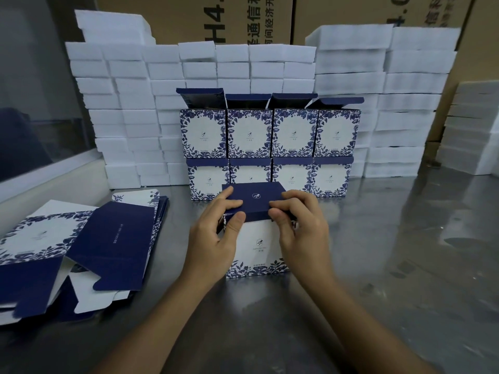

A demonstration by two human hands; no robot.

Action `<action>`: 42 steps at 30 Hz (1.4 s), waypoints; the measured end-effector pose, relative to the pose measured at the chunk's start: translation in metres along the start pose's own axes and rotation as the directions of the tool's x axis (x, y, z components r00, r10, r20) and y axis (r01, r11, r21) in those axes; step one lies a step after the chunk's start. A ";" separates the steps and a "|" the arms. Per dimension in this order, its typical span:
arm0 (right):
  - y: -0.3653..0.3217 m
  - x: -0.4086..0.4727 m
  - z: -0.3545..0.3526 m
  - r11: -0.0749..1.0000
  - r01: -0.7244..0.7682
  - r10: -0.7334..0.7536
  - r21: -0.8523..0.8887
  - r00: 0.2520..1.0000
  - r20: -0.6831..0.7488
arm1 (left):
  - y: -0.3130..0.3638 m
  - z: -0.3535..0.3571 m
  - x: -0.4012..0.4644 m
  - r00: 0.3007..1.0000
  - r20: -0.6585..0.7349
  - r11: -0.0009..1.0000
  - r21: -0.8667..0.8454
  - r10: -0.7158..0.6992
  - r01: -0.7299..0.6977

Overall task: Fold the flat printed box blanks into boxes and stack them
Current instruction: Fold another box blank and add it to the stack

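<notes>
Nearly shut: both hands were closing the dark blue lid on one box.

Just in front of the stack of folded boxes (268, 147), the box (256, 247) stood upright on the metal table (391, 265), its white flowery face toward the person and its lid (253, 199) on top. It looked about as wide as tall, so I could not tell a long side. The left hand (213, 230) pinched the lid's front edge, fingers on top and thumb under. The right hand (299, 228) pinched that edge too, fingers curled over it. I think the lid's tuck flap could bend or stay outside if they pushed down too hard or crooked. The box might also slide back and bump the stack. To the left of the box lay the flat blanks (81, 252).
</notes>
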State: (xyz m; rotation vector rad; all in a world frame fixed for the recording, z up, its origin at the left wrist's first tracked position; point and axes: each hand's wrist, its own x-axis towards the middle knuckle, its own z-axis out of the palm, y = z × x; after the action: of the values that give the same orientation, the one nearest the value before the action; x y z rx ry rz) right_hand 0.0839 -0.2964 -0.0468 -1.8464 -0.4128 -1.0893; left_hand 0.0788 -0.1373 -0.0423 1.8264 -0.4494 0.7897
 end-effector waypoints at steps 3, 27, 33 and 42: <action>0.003 0.000 -0.003 0.999 -0.026 0.027 0.018 0.999 -0.039 | -0.002 -0.001 0.001 1.000 -0.010 1.000 0.015 0.006 -0.006; 0.022 -0.012 0.012 0.851 -0.350 0.371 -0.392 0.928 -0.022 | -0.028 0.019 -0.020 0.842 0.502 0.962 -0.065 -0.198 0.265; 0.056 0.004 0.003 0.814 -0.451 0.437 -0.367 0.891 -0.125 | -0.041 -0.021 -0.007 0.916 0.270 0.707 0.707 -0.297 0.021; 0.113 0.041 -0.011 0.734 -0.519 0.465 -0.438 0.854 -0.232 | -0.066 -0.082 0.009 0.717 -0.303 0.154 0.854 -0.628 0.496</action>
State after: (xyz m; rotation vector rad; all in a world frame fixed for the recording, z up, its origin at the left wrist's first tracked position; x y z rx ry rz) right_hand 0.1753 -0.3710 -0.0729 -2.1433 0.4580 -0.9557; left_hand 0.1014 -0.0362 -0.0615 2.8000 0.8427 0.3217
